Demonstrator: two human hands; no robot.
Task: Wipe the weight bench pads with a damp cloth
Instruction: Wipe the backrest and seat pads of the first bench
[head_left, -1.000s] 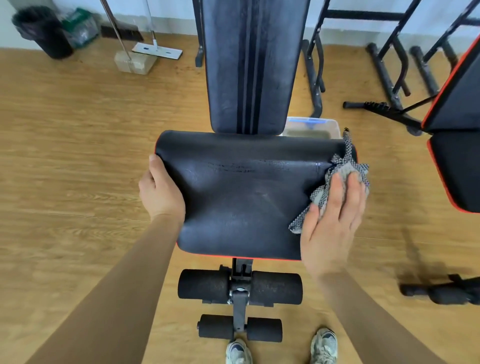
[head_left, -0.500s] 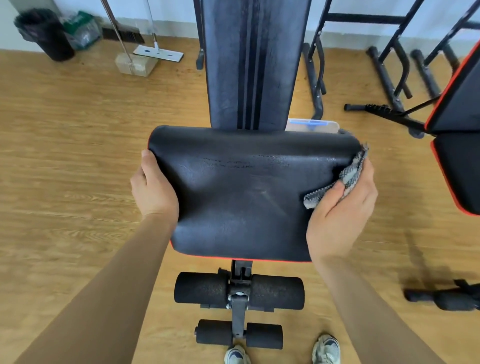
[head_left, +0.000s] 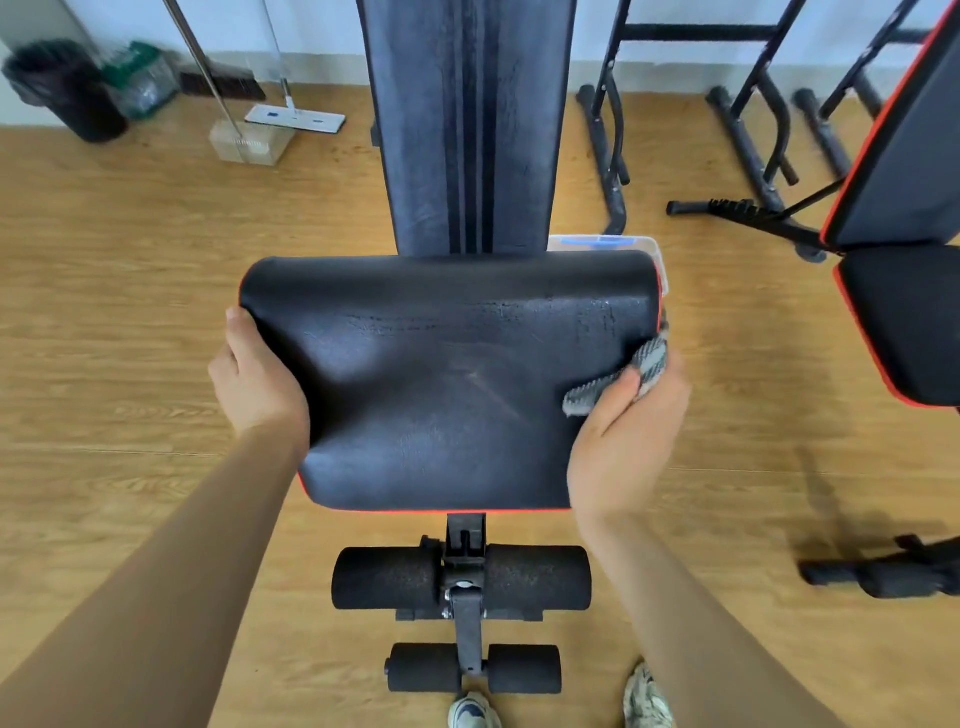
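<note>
In 1 second the right hand (head_left: 628, 431) has slid off the top of the seat pad (head_left: 447, 384) and curled round its side, with the cloth (head_left: 623, 379) pinched under the thumb against that edge. Opposite, the left hand (head_left: 260, 384) grips the other side. The edges are likely underway now — the back pad (head_left: 467, 130) beyond both hands waits.

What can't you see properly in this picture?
Head view:
- left hand: fingers hidden under the seat pad.
- cloth: partly hidden under the right hand.
- clear box: mostly behind the seat pad.
- back pad: top cut off by the frame's upper edge.
</note>
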